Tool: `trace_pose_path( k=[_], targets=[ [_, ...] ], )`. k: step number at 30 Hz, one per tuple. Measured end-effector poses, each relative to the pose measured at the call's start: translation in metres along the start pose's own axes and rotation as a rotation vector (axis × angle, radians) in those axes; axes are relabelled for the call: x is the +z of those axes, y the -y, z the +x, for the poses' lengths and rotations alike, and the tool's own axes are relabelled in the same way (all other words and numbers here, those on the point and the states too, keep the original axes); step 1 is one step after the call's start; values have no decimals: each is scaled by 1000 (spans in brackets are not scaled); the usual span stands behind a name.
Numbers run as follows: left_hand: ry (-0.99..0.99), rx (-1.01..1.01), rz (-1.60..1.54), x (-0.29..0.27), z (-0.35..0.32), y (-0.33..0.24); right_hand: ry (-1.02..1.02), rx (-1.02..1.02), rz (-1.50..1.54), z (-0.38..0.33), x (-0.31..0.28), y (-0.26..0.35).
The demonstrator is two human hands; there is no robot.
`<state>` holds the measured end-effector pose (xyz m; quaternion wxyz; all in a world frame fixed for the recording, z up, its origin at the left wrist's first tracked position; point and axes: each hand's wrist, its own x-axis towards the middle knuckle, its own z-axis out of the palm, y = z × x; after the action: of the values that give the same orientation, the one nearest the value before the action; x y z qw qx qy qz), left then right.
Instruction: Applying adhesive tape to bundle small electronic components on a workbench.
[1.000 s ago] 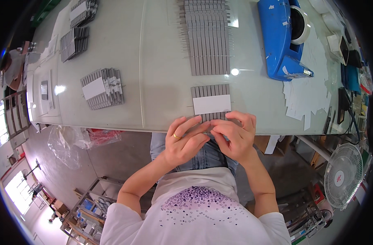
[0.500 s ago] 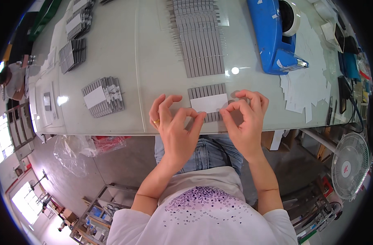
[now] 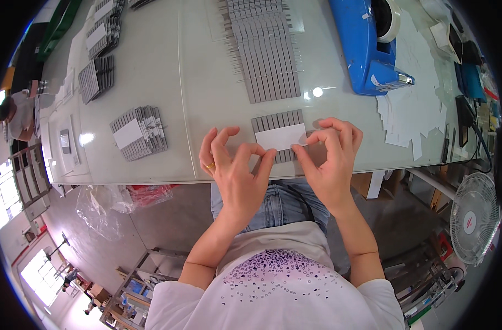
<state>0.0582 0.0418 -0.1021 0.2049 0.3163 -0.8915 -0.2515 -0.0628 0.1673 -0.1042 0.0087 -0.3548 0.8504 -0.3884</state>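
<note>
Left hand [image 3: 235, 175], right hand [image 3: 332, 166]: fingertips at near corners of one white label [image 3: 281, 136]; contact hidden, pinching or pressing cannot be told | one grey strip panel [image 3: 278, 119]: beneath label, between hands | one longer strip array [image 3: 270, 69]: beyond grip, cut off | one blue tape dispenser [image 3: 361, 52]: farther right, cut off
</note>
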Motion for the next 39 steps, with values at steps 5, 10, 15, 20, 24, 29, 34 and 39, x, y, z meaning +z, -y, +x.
trace_pose_path(
  k=[5, 10, 15, 20, 24, 29, 34, 39],
  targets=[
    [8, -40, 11, -4, 0, 2, 14, 54, 17, 0, -5, -2],
    [-7, -33, 0, -3, -3, 5, 40, 69, 43, -1, -7, -4],
    [-105, 192, -49, -8, -11, 27, 8, 33, 106, -6, -10, -6],
    [-22, 471, 119, -16, -22, 50, 78, -249, -124, -28, 6, 12],
    [-4, 516, 195, -11, -22, 54, 74, -306, -216, -38, 21, 18],
    [33, 533, 274, -14, -19, 52, 141, -327, -321, -38, 19, 18],
    [107, 522, 361, -24, -20, 46, 147, -273, -398, -39, 7, 16],
    [136, 518, 372, -26, -20, 42, 160, -196, -454, -39, -10, 5]
  ],
)
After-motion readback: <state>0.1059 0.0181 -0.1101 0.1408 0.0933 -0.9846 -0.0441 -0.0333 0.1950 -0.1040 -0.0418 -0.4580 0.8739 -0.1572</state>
